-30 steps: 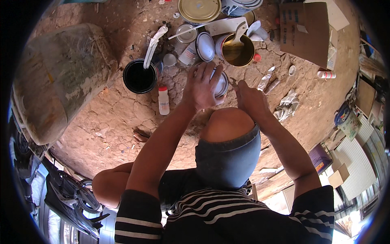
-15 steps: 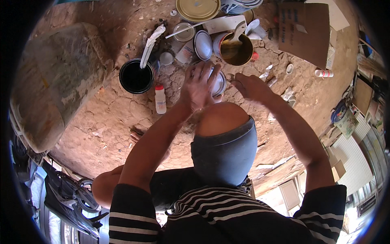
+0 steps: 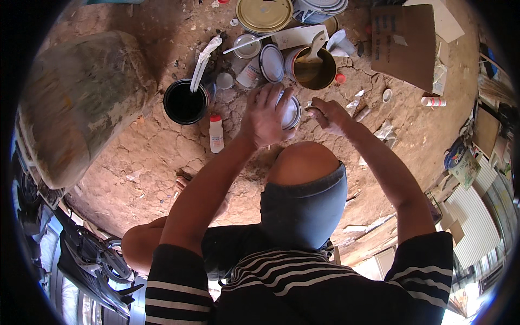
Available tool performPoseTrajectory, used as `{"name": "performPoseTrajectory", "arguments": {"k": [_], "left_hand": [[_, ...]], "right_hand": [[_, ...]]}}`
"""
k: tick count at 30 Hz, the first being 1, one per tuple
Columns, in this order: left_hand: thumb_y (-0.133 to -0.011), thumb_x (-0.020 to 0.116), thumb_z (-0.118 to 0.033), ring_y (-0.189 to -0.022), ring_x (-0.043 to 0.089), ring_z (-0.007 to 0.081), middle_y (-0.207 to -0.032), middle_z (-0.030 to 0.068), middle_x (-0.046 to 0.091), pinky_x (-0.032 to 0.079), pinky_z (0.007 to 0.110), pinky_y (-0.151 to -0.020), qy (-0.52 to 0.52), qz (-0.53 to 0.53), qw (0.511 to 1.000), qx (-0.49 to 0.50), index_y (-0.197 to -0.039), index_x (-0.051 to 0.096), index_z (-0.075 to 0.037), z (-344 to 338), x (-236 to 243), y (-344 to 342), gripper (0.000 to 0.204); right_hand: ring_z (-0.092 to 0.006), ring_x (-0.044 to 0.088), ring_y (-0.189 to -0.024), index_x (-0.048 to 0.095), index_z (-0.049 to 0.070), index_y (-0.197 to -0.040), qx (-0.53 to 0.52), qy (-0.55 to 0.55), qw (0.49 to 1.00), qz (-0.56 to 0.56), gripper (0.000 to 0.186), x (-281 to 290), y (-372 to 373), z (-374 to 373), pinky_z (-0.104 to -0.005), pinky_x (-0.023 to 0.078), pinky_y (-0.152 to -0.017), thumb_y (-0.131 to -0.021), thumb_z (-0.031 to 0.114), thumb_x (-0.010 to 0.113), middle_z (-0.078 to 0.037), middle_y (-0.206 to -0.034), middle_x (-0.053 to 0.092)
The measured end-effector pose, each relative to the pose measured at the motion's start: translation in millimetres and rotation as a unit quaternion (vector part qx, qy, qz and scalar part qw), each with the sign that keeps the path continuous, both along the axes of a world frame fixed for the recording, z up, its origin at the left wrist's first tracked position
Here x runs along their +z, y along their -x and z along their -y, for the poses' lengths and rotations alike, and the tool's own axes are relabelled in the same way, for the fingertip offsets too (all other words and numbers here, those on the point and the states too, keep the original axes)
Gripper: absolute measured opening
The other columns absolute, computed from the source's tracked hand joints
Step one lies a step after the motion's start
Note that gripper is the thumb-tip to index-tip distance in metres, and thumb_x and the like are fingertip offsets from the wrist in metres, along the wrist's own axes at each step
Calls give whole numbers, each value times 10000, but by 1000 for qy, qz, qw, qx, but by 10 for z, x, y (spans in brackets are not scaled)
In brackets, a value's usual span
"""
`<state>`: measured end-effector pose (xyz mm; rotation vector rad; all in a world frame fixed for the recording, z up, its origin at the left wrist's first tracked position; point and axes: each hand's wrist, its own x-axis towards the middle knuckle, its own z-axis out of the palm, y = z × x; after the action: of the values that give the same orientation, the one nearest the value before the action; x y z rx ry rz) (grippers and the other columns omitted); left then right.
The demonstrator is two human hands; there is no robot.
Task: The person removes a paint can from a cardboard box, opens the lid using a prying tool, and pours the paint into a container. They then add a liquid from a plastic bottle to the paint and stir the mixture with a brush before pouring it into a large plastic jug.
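Note:
My left hand (image 3: 265,116) lies over a small round tin with a silvery lid (image 3: 291,111) on the cracked dirt ground, fingers spread around it. My right hand (image 3: 329,115) hovers just to the right of that tin, fingers loosely bent; whether it holds something small is unclear. Beyond the hands stands a can of ochre paint (image 3: 313,69) with a stick in it. A black paint can (image 3: 184,102) with a white stirrer sits to the left. A small white bottle with a red cap (image 3: 216,133) stands near my left forearm. My bent knee hides the ground below the hands.
Several tin lids and small cans (image 3: 271,60) lie at the back, with a large yellow lid (image 3: 264,14). A brown cardboard box (image 3: 403,46) stands at the right. A big rounded stone (image 3: 76,103) fills the left. Crumpled tubes (image 3: 360,107) lie right of my hand.
My right hand has drawn away from the tin to the right and spread out. My left hand has stayed on the tin.

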<state>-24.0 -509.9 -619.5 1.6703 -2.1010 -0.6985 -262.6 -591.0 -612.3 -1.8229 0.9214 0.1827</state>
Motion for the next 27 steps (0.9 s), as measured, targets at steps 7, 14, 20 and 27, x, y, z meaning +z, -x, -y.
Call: {"name": "performPoseTrajectory", "arguments": {"k": [7, 14, 20, 27], "left_hand": [[-617, 824, -485, -1258, 497, 350, -1337, 162, 517, 398, 543, -1035, 16, -4, 1000, 3, -1379, 534, -83, -16, 19, -10, 910], [-580, 846, -470, -1267, 481, 343, -1354, 159, 499, 392, 524, -1044, 17, -6, 1000, -1, -1408, 516, -75, -9, 21, 5, 975], [-565, 859, -439, -1245, 498, 350, -1348, 168, 509, 409, 532, -1026, 24, -12, 1000, 3, -1392, 529, -64, -16, 37, 9, 966], [-571, 857, -447, -1229, 508, 337, -1322, 156, 518, 412, 536, -1025, 21, -21, 1000, 4, -1367, 546, -71, -7, 31, 22, 933]], "right_hand": [[-521, 648, -715, 510, 68, -1013, -155, 49, 978, -127, 233, 383, -339, -439, -619, 477, -602, -1037, 299, 536, -286, -706, 644], [-520, 657, -726, 498, 75, -1036, -200, 67, 962, -175, 230, 519, -369, -611, -626, 492, -628, -1043, 303, 526, -300, -717, 654], [-525, 661, -731, 487, 72, -1045, -166, 73, 958, -223, 225, 568, -452, -567, -637, 494, -645, -1037, 294, 526, -302, -722, 658], [-542, 652, -748, 482, 63, -1044, -100, 54, 973, -201, 237, 546, -377, -334, -643, 493, -667, -1030, 292, 538, -304, -719, 647]]}}
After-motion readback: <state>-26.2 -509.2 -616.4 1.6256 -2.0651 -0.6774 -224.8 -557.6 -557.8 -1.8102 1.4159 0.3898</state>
